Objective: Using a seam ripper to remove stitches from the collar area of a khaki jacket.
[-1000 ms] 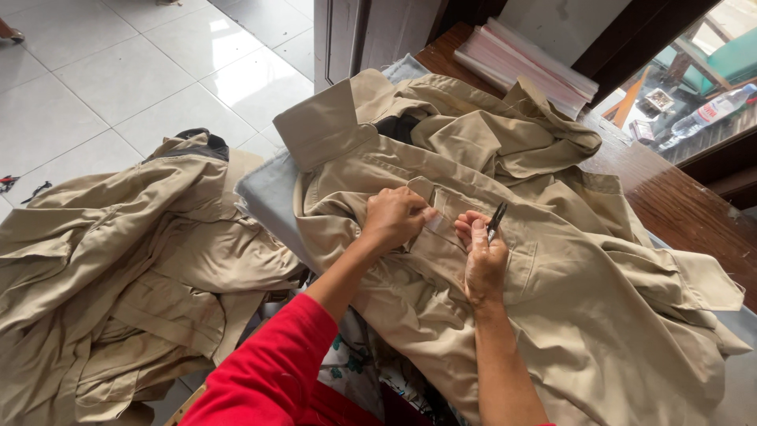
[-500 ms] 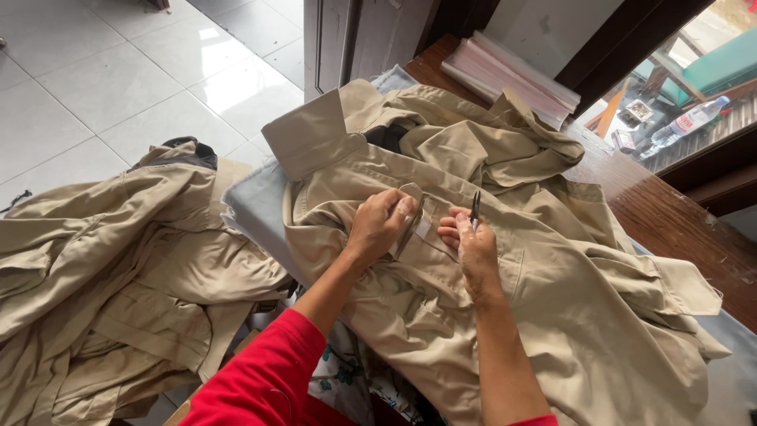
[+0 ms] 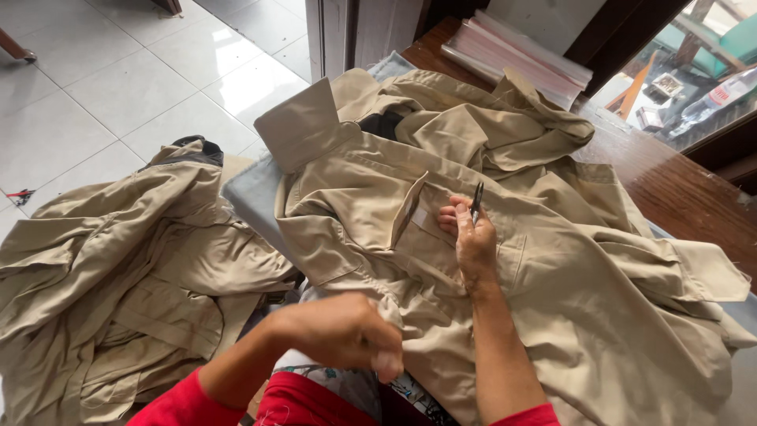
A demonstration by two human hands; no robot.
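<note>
Khaki shirt (image 3: 552, 300), one piece, spread front-up across the work surface before you, collar (image 3: 303, 126) turned up at the far left, chest pocket flap (image 3: 410, 209) lifted open. Your right hand (image 3: 473, 237) rests on the shirt just right of that flap, fingers curled closed around a thin dark snipping tool (image 3: 477, 201) whose tip points away from you. Your left hand (image 3: 343, 331) sits near you at the shirt's lower edge, blurred, fingers pinched together on the fabric or something small; you cannot tell which. Both arms wear red sleeves (image 3: 185, 402), showing at the near edge. Second khaki garment (image 3: 441, 126), crumpled, lying on the far part of the spread shirt, a black inner patch visible beside the collar. Pile of further khaki shirts (image 3: 118, 276), left of the work surface, heaped low over the white tiled floor (image 3: 102, 87). Grey padded surface (image 3: 252, 197) showing between the pile and the spread shirt. Stack of clear plastic bags (image 3: 520, 63), far, on a dark wooden table (image 3: 678, 189) that runs along the right. A window ledge with a bottle (image 3: 714, 99) lies at the far right.
</note>
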